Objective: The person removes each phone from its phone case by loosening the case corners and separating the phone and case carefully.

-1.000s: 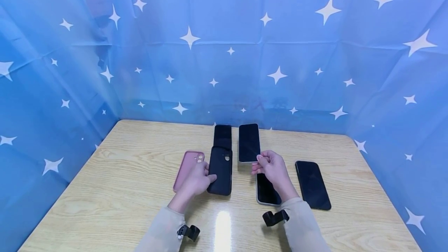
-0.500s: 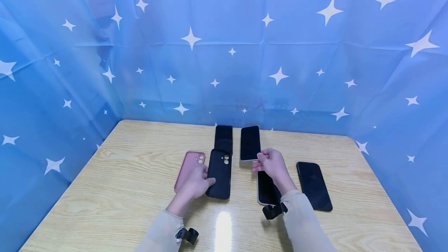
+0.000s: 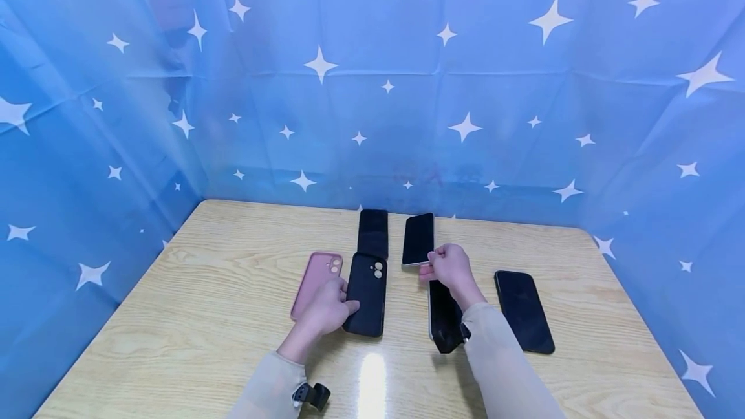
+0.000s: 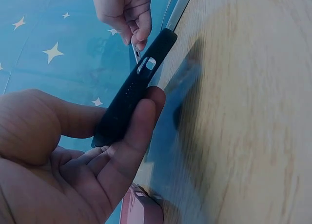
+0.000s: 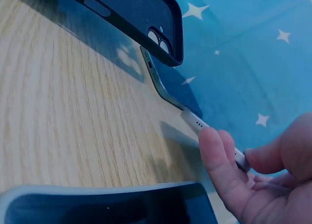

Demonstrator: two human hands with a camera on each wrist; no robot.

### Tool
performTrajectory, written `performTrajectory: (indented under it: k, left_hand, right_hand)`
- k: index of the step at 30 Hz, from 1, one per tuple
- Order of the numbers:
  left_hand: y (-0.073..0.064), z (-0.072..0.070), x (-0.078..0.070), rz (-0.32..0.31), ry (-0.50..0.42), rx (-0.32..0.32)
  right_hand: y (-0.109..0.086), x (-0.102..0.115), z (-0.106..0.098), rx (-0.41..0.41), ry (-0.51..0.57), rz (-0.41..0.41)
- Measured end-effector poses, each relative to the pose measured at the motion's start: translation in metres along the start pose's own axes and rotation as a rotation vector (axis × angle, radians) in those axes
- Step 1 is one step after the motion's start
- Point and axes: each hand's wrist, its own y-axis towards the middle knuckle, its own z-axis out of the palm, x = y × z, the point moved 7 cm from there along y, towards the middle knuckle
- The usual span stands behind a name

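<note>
Two bare hands work above a pale wood-grained tabletop (image 3: 174,315). The left hand (image 3: 326,306) pinches a black phone case (image 3: 368,293) by its side, thumb on one face and fingers on the other; the left wrist view shows the case raised and tilted, its shadow falling on the wood. Two camera holes sit near the case's upper right corner. Just to the left of the case lies a pink phone case (image 3: 307,286), partly hidden behind the left hand. Beyond the black case, a dark-screened phone (image 3: 373,233) lies near the back edge.

The right hand (image 3: 454,268) grips a pale-edged phone (image 3: 418,239) by its near end, between thumb and fingers, screen up, and holds that end off the wood. A second pale-rimmed phone (image 3: 440,306) lies beneath the right forearm, partly covered by a black wrist device (image 3: 449,336). Farther right, a black phone (image 3: 524,310) lies slightly slanted. Behind everything hangs a blue curtain (image 3: 378,37) with white stars.
</note>
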Motion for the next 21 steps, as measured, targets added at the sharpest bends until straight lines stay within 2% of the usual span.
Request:
performTrajectory:
  k: [5,14,21]
  left_hand:
    - [0.0,0.0,0.003,-0.014,0.02,-0.001]
    - [0.0,-0.001,0.002,0.002,0.028,0.003]
    - [-0.001,0.001,0.005,0.001,0.014,0.007]
  right_hand:
    - [0.006,-0.004,0.001,-0.025,-0.056,0.026]
    - [0.016,-0.006,0.0,-0.054,-0.134,0.095]
    - [0.022,-0.009,0.0,-0.068,-0.187,0.098]
